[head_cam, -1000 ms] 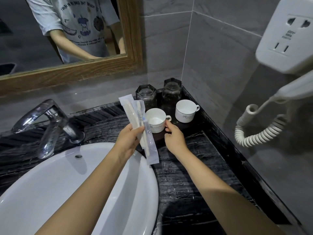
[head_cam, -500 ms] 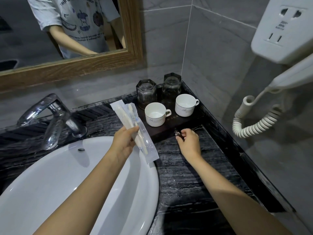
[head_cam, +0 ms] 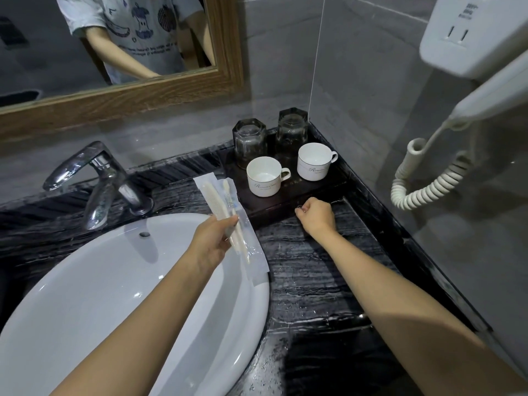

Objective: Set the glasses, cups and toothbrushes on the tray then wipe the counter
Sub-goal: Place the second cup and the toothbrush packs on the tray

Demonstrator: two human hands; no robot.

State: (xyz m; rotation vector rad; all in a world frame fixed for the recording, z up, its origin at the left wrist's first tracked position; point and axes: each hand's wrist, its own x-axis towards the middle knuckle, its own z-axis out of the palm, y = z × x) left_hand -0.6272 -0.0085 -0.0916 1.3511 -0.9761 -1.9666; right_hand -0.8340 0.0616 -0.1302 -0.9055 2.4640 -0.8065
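Note:
A dark tray (head_cam: 288,202) sits in the back right corner of the black marble counter (head_cam: 314,270). On it stand two upside-down glasses (head_cam: 250,141) (head_cam: 292,130) at the back and two white cups (head_cam: 264,175) (head_cam: 314,161) in front. My left hand (head_cam: 213,242) holds clear-wrapped toothbrushes (head_cam: 228,212) over the basin's right rim. My right hand (head_cam: 317,217) rests fisted on the counter against the tray's front edge; its fingertips pinch something small that I cannot make out.
A white basin (head_cam: 114,295) fills the left, with a chrome tap (head_cam: 97,178) behind it. A wood-framed mirror (head_cam: 143,95) hangs above. On the right wall a white hair dryer unit (head_cam: 471,32) hangs with its coiled cord (head_cam: 428,184) over the counter's edge.
My right hand left the near cup's handle and dropped to the counter in front of the tray. My left hand lowered the wrapped toothbrushes slightly toward the basin rim.

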